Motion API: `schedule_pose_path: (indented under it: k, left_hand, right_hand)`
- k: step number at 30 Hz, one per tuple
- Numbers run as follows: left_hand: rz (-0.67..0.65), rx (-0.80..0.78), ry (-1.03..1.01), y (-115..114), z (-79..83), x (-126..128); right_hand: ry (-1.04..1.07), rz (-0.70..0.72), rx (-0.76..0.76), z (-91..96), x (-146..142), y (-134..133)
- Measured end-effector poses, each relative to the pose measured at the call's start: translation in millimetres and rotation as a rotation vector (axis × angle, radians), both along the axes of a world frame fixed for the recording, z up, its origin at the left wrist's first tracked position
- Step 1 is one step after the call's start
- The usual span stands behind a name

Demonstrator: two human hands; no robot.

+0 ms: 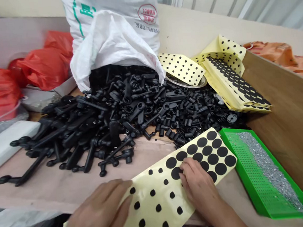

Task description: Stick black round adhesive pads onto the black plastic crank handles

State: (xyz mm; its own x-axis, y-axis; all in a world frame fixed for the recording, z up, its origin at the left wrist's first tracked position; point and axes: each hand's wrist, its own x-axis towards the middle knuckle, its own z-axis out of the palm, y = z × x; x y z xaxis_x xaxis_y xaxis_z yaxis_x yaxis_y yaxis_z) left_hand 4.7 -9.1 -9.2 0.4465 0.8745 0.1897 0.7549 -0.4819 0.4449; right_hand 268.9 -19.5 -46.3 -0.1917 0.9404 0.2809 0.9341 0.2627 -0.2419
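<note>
One sticker sheet (162, 198), left hand (99, 213) holding it at 7 o'clock; right hand (198, 184) at 5, can't tell if pinching.

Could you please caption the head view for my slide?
Left hand and right hand on a dotted sheet beside a green tray.

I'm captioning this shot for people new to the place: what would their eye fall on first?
Probably the big heap of black parts across the middle of the table, at the open mouth of a white sack. Next, the yellow sheet with black discs in the foreground, with the left hand and right hand on it, and the bright green tray of small silvery pieces to its right.
</note>
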Motion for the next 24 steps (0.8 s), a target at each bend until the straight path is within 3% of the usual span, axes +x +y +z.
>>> schedule_pose_path:
  k: [6, 9, 15, 20, 24]
  left_hand:
    - [-0.244, -0.155, 0.146, 9, -6.8, 72]
    - [-0.296, -0.186, 0.239, 7, -8.6, 92]
    - [-0.311, -0.199, 0.267, 9, -8.6, 91]
    - [-0.306, -0.162, 0.288, 8, -15.6, 88]
    - [-0.315, -0.156, 0.287, 8, -21.3, 91]
  right_hand:
    - [0.104, -0.006, -0.021, 3.5, 2, -3]
    - [0.181, -0.015, -0.053, 2.8, 3, -4]
    - [0.152, -0.021, -0.120, 6.0, 4, 1]
    - [0.265, 0.038, -0.152, 13.0, 2, -1]
    - [0.208, 0.058, -0.059, 9.0, -3, -6]
